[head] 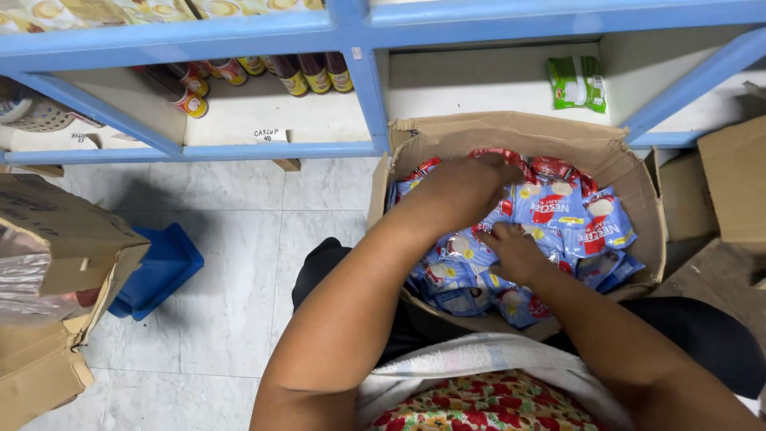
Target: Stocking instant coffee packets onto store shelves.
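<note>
An open cardboard box (pixel 630 172) stands on the floor below a blue shelf, filled with several blue and red sachets (pixel 570 211). Both my hands are inside it. My left hand (pixel 459 187) lies knuckles-up over the sachets at the box's back left, its fingers curled down among them. My right hand (pixel 515 251) rests on the sachets near the box's middle, fingers bent onto one pack. Whether either hand has lifted a pack is hidden by the fingers.
The blue shelf frame (pixel 363 80) holds several cans (pixel 307 73) on the left and a green packet (pixel 577 82) on the right. A blue stool (pixel 159 271) and another cardboard box (pixel 56 271) stand at left on the tiled floor. More cardboard (pixel 734 183) lies right.
</note>
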